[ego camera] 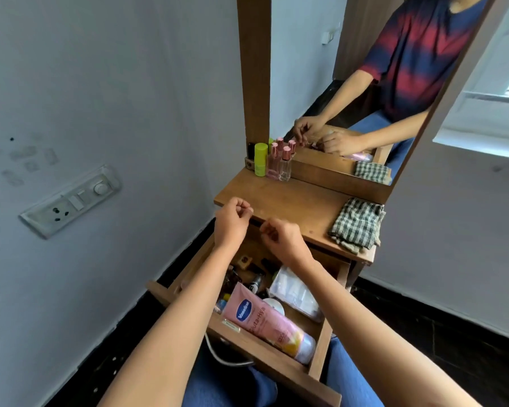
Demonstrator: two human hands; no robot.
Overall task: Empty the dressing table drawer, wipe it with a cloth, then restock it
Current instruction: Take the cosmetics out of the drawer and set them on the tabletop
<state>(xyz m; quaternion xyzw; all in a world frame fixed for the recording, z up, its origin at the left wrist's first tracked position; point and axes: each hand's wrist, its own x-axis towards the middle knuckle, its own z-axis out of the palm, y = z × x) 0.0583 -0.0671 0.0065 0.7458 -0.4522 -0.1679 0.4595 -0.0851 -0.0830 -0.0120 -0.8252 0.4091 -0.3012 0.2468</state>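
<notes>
The wooden drawer (316, 345) of the dressing table stands pulled out over my lap, full of toiletries. A pink lotion tube (265, 321) lies along its front, a clear plastic pouch (296, 292) at its right, small dark bottles (247, 277) further back. My left hand (232, 221) and my right hand (282, 237) hover above the back of the drawer at the tabletop's front edge, both with fingers curled in and nothing visible in them. A checked cloth (356, 226) lies folded on the tabletop's right end.
On the tabletop (288, 201) at the back left stand a green bottle (260, 158) and pink-capped glass bottles (279, 161) against the mirror (365, 83). A wall socket panel (71, 201) is at left. A white drawer handle (218, 352) hangs at the drawer front.
</notes>
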